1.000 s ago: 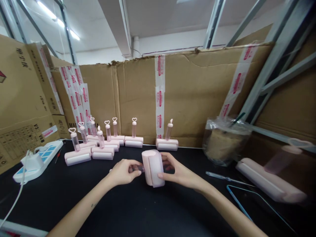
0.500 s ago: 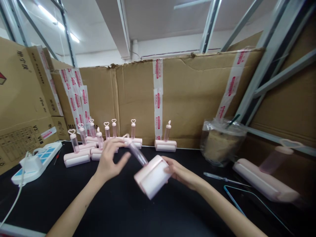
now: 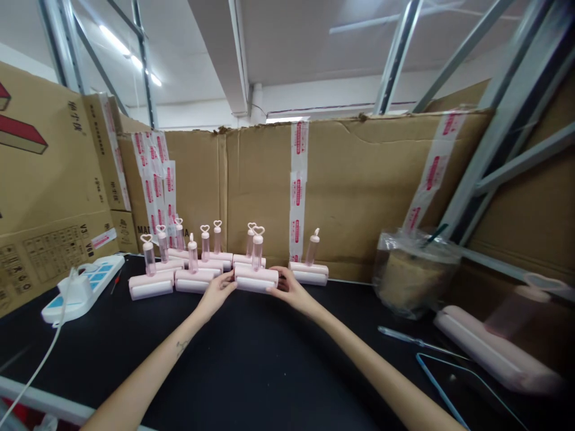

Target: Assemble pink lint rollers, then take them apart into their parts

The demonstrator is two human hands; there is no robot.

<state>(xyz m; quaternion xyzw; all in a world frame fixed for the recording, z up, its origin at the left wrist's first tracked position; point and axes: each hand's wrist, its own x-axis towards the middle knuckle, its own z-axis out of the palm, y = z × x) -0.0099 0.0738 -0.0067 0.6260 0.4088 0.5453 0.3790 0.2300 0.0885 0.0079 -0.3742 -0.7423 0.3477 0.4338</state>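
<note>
A pale pink lint roller [image 3: 256, 279] with a clear handle and heart-shaped loop stands upright in the row at the back of the black table. My left hand [image 3: 217, 296] grips its left end, and my right hand [image 3: 290, 290] grips its right end with the fingers partly behind it. Directly behind is another lint roller [image 3: 242, 261], partly hidden. Several similar ones stand to the left, the nearest being a lint roller [image 3: 197, 279] beside my left hand. To the right of my right fingers stands one more lint roller [image 3: 309, 273].
A white power strip [image 3: 87, 287] with a plugged-in charger lies at the left. On the right are a bagged drink cup [image 3: 411, 275], a screwdriver [image 3: 417, 342], a blue-edged phone-like object [image 3: 442, 389] and a large blurred pink roller [image 3: 494, 347]. A cardboard wall [image 3: 350, 197] closes the back.
The lint roller, tilted in my right hand before, now stands upright in the back row. My left hand has come onto its left end. The view has shifted slightly.
</note>
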